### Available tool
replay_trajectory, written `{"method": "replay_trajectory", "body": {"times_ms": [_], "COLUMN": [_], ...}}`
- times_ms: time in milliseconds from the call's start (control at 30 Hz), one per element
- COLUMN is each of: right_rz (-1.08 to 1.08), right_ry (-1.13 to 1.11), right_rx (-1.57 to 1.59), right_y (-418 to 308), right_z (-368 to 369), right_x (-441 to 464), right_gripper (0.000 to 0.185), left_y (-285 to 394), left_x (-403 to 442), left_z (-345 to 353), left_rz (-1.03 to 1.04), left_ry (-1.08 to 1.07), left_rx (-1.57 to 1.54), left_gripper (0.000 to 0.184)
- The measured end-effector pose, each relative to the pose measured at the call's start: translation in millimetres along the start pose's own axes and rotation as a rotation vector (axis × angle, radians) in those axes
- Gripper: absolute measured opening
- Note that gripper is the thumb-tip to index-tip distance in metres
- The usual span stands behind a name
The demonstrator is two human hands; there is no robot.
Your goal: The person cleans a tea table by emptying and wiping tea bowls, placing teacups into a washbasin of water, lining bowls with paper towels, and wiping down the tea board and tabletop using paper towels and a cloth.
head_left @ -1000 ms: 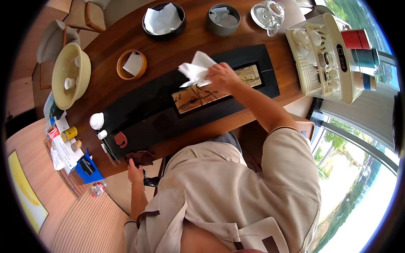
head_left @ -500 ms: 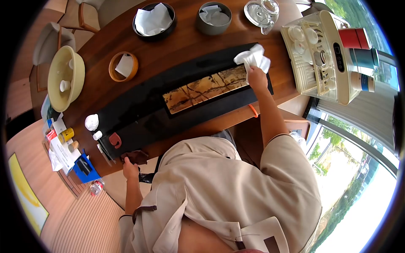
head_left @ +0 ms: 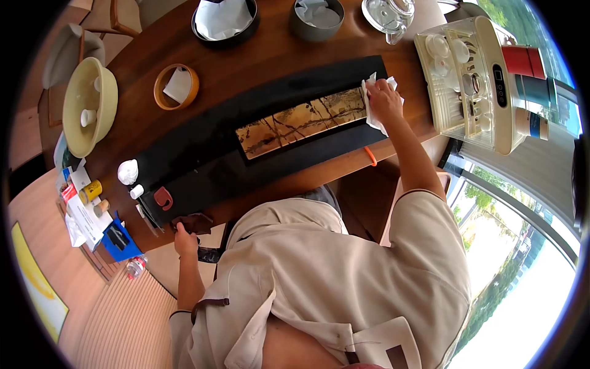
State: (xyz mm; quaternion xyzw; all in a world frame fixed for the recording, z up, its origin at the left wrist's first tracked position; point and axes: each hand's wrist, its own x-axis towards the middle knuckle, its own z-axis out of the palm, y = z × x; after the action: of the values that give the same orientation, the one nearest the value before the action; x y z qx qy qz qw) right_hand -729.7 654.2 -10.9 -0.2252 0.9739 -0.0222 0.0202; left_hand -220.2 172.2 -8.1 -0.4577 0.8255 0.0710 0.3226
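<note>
My right hand (head_left: 385,100) presses a crumpled white tissue (head_left: 374,120) onto the right end of a long black tray (head_left: 203,175). Beside the tissue, a patterned tan panel (head_left: 301,122) is set into the tray. Near the table's front edge at the left, my left hand (head_left: 185,241) is closed on a dark brown cloth (head_left: 198,222). A small reddish-brown piece (head_left: 163,198) lies on the tray's left end, close to a small white cup (head_left: 136,191) and a white rounded object (head_left: 128,172).
An orange round bowl (head_left: 176,87), a black bowl (head_left: 225,42), a grey bowl (head_left: 316,23) and a glass teapot (head_left: 388,16) stand behind the tray. A cream cup rack (head_left: 501,92) is at right, a yellow basin (head_left: 90,107) at left.
My right hand has moved right with the tissue, from above the panel to the tray's right end, and is now lowered onto it. My left hand still holds the brown cloth.
</note>
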Motion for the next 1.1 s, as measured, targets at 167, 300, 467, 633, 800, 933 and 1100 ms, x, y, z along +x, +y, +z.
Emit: {"method": "replay_trajectory", "body": {"times_ms": [167,300,467,633,800,933,1100], "right_rz": [0.233,0.29,0.014,0.076,0.25,0.451,0.338], "right_ry": [0.13,0.145,0.174,0.149,0.15,0.061,0.033], "right_rx": [0.08,0.101,0.334,0.227,0.101,0.321,0.07], "right_y": [-13.0,-29.1,-14.7,-4.0,-25.0,-24.6,-31.3], "right_z": [30.1,22.1,23.8,26.1,26.8,30.8,7.0], "right_x": [-33.8,-41.7,-11.6,3.5,-39.0,-61.7,-79.4], "right_gripper": [0.03,0.031,0.024,0.023,0.03,0.034,0.043], "left_y": [-0.4,-0.9,2.0,-2.5,2.5,3.5,-5.5], "left_x": [2.9,-0.6,-4.9,-1.0,-0.3,1.3,1.2], "left_z": [3.4,3.0,0.8,4.1,0.5,1.7,7.0], "left_rz": [0.013,-0.016,-0.017,0.005,-0.027,0.004,0.06], "left_ry": [0.037,0.026,0.041,0.035,0.036,0.061,0.091], "left_rx": [-0.028,-0.014,-0.025,-0.012,-0.029,-0.044,-0.046], "left_gripper": [0.051,0.05,0.05,0.05,0.053,0.052,0.049]}}
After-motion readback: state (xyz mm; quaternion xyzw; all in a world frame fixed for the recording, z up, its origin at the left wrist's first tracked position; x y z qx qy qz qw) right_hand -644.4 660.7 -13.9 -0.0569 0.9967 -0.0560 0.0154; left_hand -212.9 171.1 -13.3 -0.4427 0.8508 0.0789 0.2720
